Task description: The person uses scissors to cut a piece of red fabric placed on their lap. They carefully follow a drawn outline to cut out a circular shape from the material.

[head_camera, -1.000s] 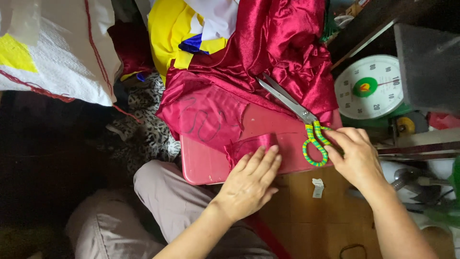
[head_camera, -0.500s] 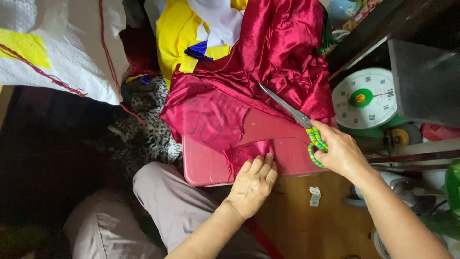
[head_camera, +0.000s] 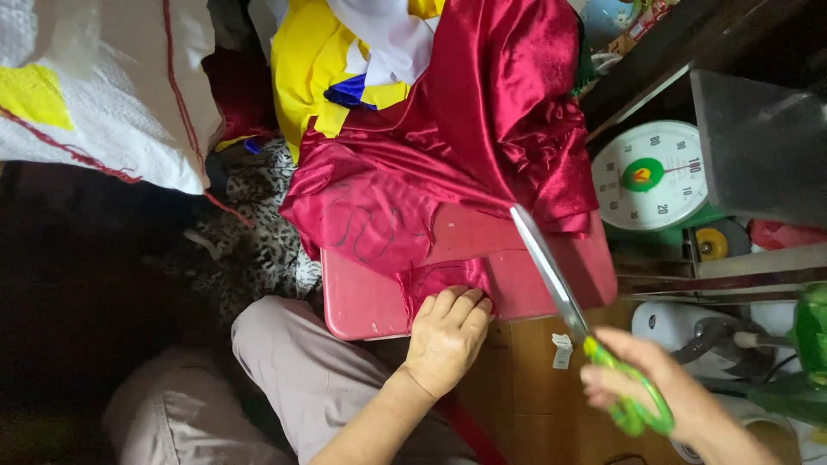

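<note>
My left hand (head_camera: pixel 445 338) lies flat on a scrap of dark red satin at the near edge of a pink board (head_camera: pixel 362 301). Its fingers press the cloth down. My right hand (head_camera: pixel 663 400) grips the green handles of long scissors (head_camera: pixel 551 275), lifted near the board's right corner. The steel blades point up and left toward the bunched red satin fabric (head_camera: pixel 482 138), and appear shut. A piece of the satin with dark drawn lines (head_camera: pixel 370 220) hangs over the board's far left side.
A round weighing scale (head_camera: pixel 650 176) stands at the right, with a grey metal box (head_camera: pixel 762 146) beside it. Yellow, white and blue cloth (head_camera: pixel 345 60) lies behind the satin. A white sack (head_camera: pixel 95 95) sits at the left, and leopard-print cloth (head_camera: pixel 258 232) is by my knee.
My right hand has pulled the scissors back toward me and lower right, off the board. My left hand slid slightly nearer the board's edge, staying on the red scrap.
</note>
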